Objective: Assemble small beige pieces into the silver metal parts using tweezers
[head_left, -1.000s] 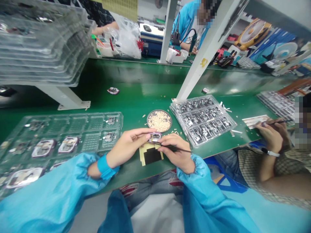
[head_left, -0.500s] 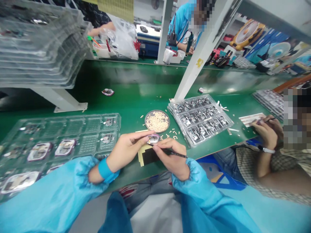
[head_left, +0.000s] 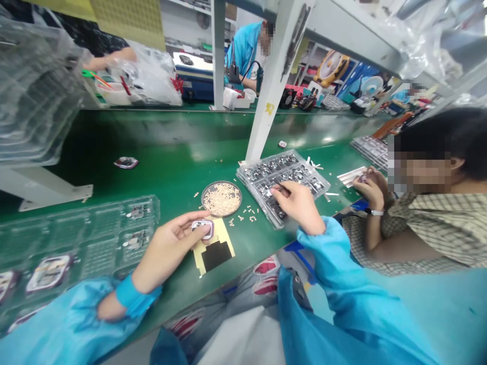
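Note:
My left hand grips a small purple-rimmed housing by its edges, its pale, parts-filled inside turned up and the thumb lying across its right side. Below it on the bench is a yellow sheet with a black patch. Over at the clear compartment tray, filled with dark and silver small parts, my right hand reaches in with thumb and forefinger pinched. Something dark shows at those fingertips, too small to make out. Between the hands stands a round dish of tiny beige pieces.
Loose beige pieces lie beside the dish. At left sit a clear tray holding similar housings and a tray stack on a shelf. A slanted white post rises behind the parts tray. A co-worker's hands work at right.
My right hand has left the housing and moved right to the parts tray. My left hand still holds the housing, now tilted more face up. The view has swung right.

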